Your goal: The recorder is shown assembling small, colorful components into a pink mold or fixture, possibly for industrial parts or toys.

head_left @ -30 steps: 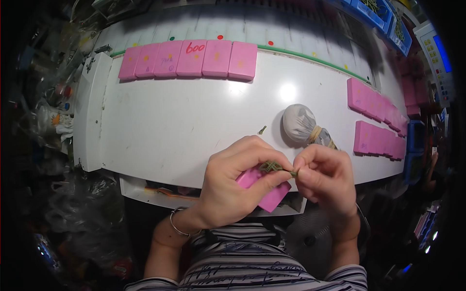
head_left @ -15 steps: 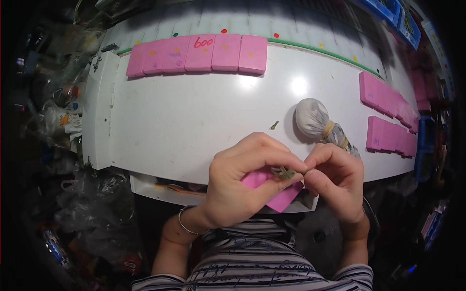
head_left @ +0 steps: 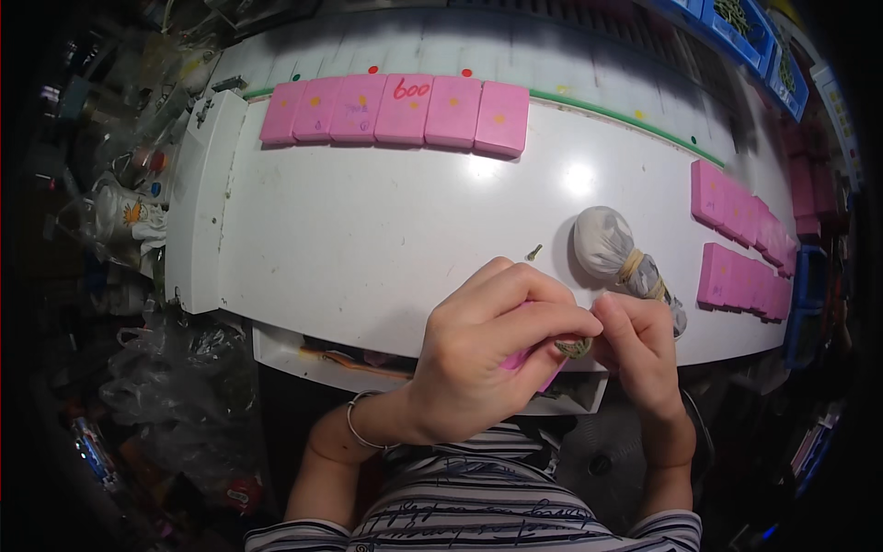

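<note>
My left hand [head_left: 487, 354] is closed, with thumb and fingers pinching a small olive-green bundle [head_left: 576, 349] of thin strands or stems. Beside it, the fingertips of my right hand [head_left: 639, 345] are pressed together close to the bundle's end; what they grip is hidden. Pink material [head_left: 554, 375] shows below and behind my left fingers, and I cannot tell whether that hand holds it. Just beyond my hands, a small olive-green piece [head_left: 534, 252] lies on the white table [head_left: 368, 221].
A pale plastic-wrapped bundle [head_left: 604, 244] tied with rubber bands lies beyond my right hand. Pink blocks [head_left: 405, 115] stand in a row at the back, with more pink blocks [head_left: 731, 276] at right. An open drawer [head_left: 285, 348] is below the table edge. Blue bins [head_left: 736, 32] sit far right.
My hands have come closer together around the olive-green bundle, and my left fingers now cover more of the pink material. The whole view has shifted slightly.
</note>
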A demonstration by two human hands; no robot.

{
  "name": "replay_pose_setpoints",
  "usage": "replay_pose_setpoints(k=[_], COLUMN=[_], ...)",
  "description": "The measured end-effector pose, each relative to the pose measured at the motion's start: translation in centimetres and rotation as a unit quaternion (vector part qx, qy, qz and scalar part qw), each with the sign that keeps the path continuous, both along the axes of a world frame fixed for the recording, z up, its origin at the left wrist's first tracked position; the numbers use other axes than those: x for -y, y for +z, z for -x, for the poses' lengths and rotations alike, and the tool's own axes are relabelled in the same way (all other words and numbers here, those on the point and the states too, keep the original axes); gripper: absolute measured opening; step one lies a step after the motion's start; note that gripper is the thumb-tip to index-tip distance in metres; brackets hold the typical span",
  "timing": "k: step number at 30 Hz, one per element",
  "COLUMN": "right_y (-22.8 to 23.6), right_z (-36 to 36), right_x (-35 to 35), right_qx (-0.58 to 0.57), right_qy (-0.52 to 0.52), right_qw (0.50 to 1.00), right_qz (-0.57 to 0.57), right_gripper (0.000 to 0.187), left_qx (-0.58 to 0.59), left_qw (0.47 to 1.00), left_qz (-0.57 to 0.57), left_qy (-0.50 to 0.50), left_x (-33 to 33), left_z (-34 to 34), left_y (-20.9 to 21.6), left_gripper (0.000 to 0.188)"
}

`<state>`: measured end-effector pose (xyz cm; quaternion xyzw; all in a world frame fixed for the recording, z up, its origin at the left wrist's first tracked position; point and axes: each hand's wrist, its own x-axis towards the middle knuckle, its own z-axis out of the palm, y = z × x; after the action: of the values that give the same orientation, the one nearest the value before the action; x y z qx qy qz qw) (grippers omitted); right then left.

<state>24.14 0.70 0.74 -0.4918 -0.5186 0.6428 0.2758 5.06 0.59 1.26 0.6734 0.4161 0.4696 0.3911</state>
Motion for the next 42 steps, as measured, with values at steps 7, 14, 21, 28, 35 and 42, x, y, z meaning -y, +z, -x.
replay_pose_setpoints(k=[7, 14, 21, 28, 35, 42], right_y=[0.9, 3.1, 10.5, 17.5, 7.8, 3.1], right_z=[0.8, 1.0, -1.3, -3.5, 4.4, 3.5], right_x=[-1.0, -4.4, -18.2, -33.9, -10.0, -7.1], right_qx=[0.041, -0.074, 0.034, -0.248, 0.041, 0.008], right_qy=[-0.036, 0.021, 0.003, -0.335, 0.300, 0.125], right_qw=[0.983, 0.997, 0.965, 0.828, 0.926, 0.954], right_qz=[-0.177, 0.008, -0.261, -0.375, -0.224, -0.274], right_gripper=[0.014, 0.013, 0.004, 0.022, 0.016, 0.037], left_qx=[0.007, 0.069, 0.093, 0.320, 0.517, 0.265], left_qw=[1.000, 0.996, 0.990, 0.928, 0.776, 0.877], left_qz=[-0.020, 0.020, 0.071, 0.171, 0.338, 0.399], left_qy=[0.012, 0.046, 0.080, 0.078, 0.128, -0.037], left_x=[-1.0, -2.0, -2.9, -3.8, -3.2, -3.0], left_z=[0.4, 0.1, 2.2, 0.7, 2.3, 0.7], left_y=[-0.3, -1.1, -2.4, -4.2, -4.6, -1.1], left_gripper=[0.025, 0.020, 0.041, 0.057, 0.063, 0.062])
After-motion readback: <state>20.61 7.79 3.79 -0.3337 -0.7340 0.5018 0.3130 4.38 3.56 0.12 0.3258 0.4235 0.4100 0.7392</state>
